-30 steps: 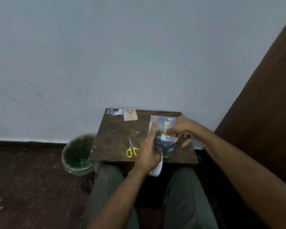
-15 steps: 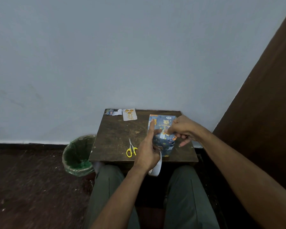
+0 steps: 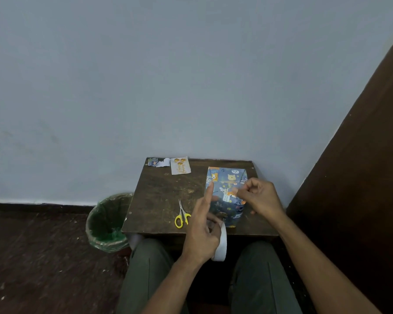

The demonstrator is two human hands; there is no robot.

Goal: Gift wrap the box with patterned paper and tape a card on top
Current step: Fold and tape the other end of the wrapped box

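Two hands are busy over a little dark wooden table (image 3: 163, 200) pushed against a pale wall. Sitting on the right half of the table is the box (image 3: 225, 196), already covered in blue patterned paper with orange and white cartoon animals, far-end flap folded down into a neat trapezoid. The left hand (image 3: 202, 234) has its index finger stuck out straight, tip touching the box's left edge, while the other fingers curl around a roll of white tape (image 3: 220, 243) hanging at the table's near edge. The right hand (image 3: 259, 198) sits on the box's right side, thumb and fingertips pinched together on something small at the paper; can't tell if it's tape or a paper fold. Yellow-handled scissors (image 3: 182, 217) lie just left of the box. At the far edge sits the card (image 3: 180, 165), gold design on it, with a paper scrap (image 3: 158, 162) beside it. A green-lined bin (image 3: 108, 223) stands on the floor to the left.
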